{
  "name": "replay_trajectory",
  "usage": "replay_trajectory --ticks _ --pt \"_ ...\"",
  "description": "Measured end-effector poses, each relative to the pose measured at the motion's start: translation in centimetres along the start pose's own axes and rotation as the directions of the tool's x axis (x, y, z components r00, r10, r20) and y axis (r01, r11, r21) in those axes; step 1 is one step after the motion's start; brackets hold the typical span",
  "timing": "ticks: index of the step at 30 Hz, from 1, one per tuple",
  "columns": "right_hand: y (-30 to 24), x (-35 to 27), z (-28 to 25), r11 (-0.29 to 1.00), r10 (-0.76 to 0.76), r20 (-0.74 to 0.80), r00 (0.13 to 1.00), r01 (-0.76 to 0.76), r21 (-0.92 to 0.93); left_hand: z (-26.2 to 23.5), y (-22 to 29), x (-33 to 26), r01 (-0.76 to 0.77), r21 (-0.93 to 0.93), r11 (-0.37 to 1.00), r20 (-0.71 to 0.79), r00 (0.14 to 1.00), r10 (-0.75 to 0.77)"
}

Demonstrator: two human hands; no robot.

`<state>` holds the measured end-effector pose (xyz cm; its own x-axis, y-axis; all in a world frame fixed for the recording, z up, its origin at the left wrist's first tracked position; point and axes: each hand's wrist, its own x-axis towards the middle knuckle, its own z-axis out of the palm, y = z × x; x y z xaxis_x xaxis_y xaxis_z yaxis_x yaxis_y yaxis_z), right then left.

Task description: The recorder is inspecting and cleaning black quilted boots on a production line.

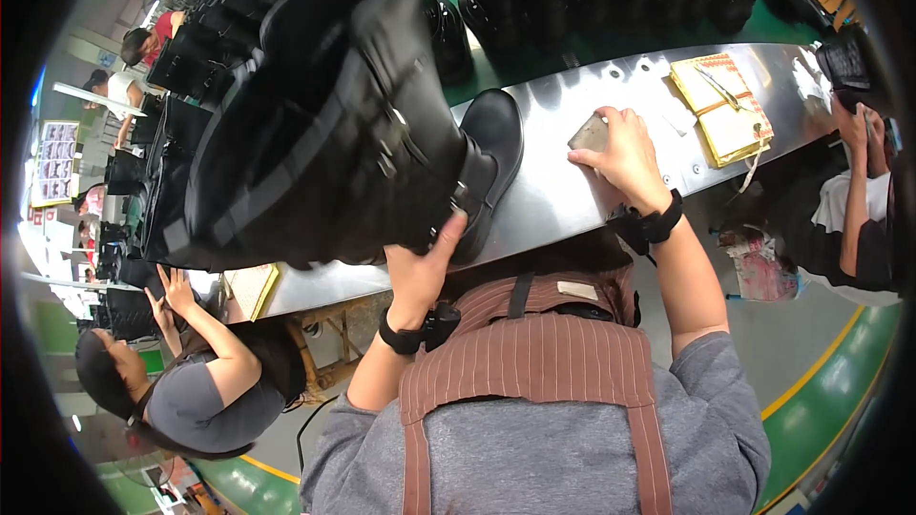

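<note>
Black boot (334, 114) in left hand (425, 262), right hand (625, 157) on, seemingly, block (589, 133)

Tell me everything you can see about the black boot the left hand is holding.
The boot is tall, black and matte, leather-like, with straps and small metal buckles down its shaft and a rounded toe. It lies tipped on its side on the shiny metal table, shaft toward the camera, toe pointing along the table. The left hand grips it near the heel. The right hand stays apart, on a small grey block.

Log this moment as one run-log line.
left hand: grips black boot | right hand: on small grey block | steel table
</note>
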<state>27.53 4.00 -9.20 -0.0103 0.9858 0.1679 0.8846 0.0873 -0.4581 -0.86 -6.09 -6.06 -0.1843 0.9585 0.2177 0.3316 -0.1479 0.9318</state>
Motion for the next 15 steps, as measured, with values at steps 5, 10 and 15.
replay_trajectory --ticks 5,10,15 --pt "-1.6 -1.1 -1.5 0.986 0.021 0.039 0.999 -0.027 0.167 1.0 1.8 1.4 0.120 -0.224 0.967 -0.103 0.984 -0.146" --pt "-5.6 -5.1 -3.3 0.551 0.047 0.016 0.999 -0.039 0.833 2.8 2.3 1.4 0.077 -0.307 0.948 -0.149 0.981 -0.128" --pt "-9.4 -4.9 -2.4 0.657 -0.067 -0.068 0.995 0.095 0.748 3.2 2.7 1.2 0.122 -0.260 0.958 -0.113 0.981 -0.156"
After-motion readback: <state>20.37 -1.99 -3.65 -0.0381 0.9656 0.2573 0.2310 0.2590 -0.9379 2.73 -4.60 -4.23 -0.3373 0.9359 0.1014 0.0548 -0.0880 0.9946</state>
